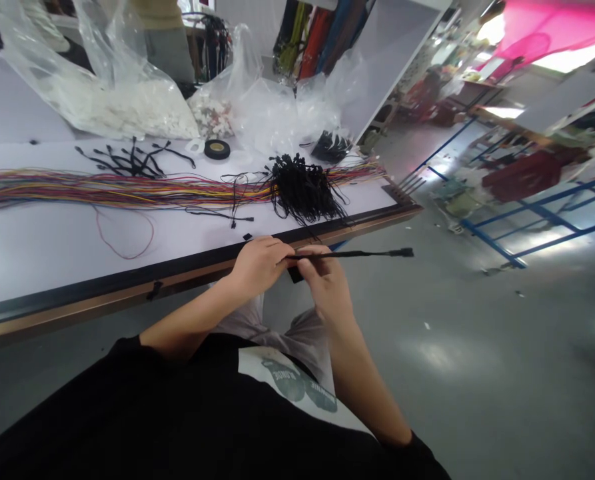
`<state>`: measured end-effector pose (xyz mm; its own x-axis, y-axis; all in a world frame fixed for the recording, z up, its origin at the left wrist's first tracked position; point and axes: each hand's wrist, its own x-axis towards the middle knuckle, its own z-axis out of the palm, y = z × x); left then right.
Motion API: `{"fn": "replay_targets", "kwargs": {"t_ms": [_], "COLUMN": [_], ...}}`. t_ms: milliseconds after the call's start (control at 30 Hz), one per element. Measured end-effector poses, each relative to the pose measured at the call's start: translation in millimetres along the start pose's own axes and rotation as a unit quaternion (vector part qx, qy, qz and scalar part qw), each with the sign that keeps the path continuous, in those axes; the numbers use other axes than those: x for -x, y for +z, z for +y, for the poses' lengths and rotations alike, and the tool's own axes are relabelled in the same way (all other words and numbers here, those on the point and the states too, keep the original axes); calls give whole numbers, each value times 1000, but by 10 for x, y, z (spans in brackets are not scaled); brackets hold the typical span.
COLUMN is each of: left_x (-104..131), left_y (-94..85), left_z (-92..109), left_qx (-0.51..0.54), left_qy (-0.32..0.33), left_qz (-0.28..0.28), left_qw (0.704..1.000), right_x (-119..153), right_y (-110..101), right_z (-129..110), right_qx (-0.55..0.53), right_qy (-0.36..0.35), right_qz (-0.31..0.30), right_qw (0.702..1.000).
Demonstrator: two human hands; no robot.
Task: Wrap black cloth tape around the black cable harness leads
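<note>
Past my shirt (142,413), my left hand (258,268) and right hand (328,283) pinch a cable (364,253) by the table (42,257), fingertips closed on it; I seem to be working along its length, which calls for a steady grip. Beyond lie wires (177,192), a black heap (304,190) and tape (217,149); only the table's edge crowds my knuckles.

The left hand (261,267) overlaps the table's (67,247) near edge, back up, fingers bent in a pinch. The right hand (327,280) sits just beside it, toward the near right corner, thumb and forefinger pinched. Both bare forearms (192,317) slant inward, elbows apart.
</note>
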<state>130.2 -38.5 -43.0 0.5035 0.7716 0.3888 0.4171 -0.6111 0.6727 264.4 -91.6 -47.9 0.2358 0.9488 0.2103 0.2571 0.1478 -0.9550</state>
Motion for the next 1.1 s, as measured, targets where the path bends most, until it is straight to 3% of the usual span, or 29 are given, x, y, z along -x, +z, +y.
{"fn": "replay_targets", "kwargs": {"t_ms": [167,233,367,433,533,667,833,1100], "left_x": [23,38,25,-1,-24,11,96,113], "left_y": [50,71,65,28,-45,-93,-58,-144], "left_z": [-56,-54,-43,-38,-28,-32,-118,-184], "left_qx": [19,50,99,125,170,223,306,217], "left_qy": [-39,-53,-125,-163,-210,-273,-325,-286], "left_qz": [-20,-32,-38,-57,-94,-79,-77,-149], "left_qw": [999,997,986,977,958,933,891,921], "right_x": [14,-11,-94,-138,-190,-220,-212,-241], "right_y": [-62,-51,-20,-18,-26,4,83,101], "right_z": [-17,-73,-219,-254,-242,-191,-138,-145], "right_qx": [236,357,556,608,637,641,631,609], "right_qy": [-2,-15,-49,-78,-150,-217,-269,-303], "right_qz": [-96,-122,-156,-170,-198,-213,-212,-218], "right_qw": [967,926,815,772,730,704,696,700]}}
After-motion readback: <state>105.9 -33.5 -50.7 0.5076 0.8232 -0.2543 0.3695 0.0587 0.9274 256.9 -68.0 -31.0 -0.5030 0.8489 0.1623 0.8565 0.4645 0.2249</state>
